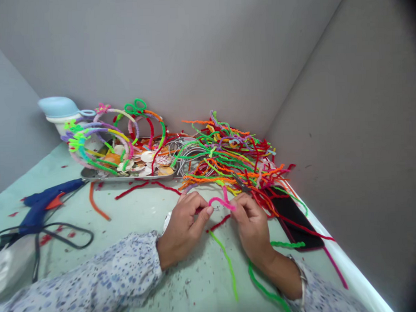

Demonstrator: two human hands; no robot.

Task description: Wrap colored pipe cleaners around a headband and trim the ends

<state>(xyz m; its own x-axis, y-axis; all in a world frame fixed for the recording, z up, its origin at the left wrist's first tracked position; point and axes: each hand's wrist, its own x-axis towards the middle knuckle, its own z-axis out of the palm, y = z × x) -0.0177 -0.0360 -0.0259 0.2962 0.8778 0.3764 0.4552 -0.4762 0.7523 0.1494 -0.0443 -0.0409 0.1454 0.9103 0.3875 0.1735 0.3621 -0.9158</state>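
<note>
A bright pink pipe cleaner (pixel 216 200) arches between my two hands, with one piece of it standing up beside the right fingers. My left hand (pixel 187 226) pinches its left end between thumb and forefinger. At its other end, my right hand (pixel 250 225) grips it with curled fingers. Below the hands lie a dark red pipe cleaner (pixel 220 223) and a light green one (pixel 227 260). A darker green pipe cleaner (pixel 265 288) curves under my right wrist. Scissors (pixel 241 183) lie partly buried just behind my right hand.
A heap of coloured pipe cleaners (pixel 228 150) lies at the back, next to a metal tray (pixel 140 178) with shell-like discs and fuzzy-wrapped headbands (pixel 116 132). A blue glue gun (pixel 52 198) with a black cord lies left. A dark phone (pixel 295 221) rests right; a blue-lidded bottle (pixel 59 108) stands back left.
</note>
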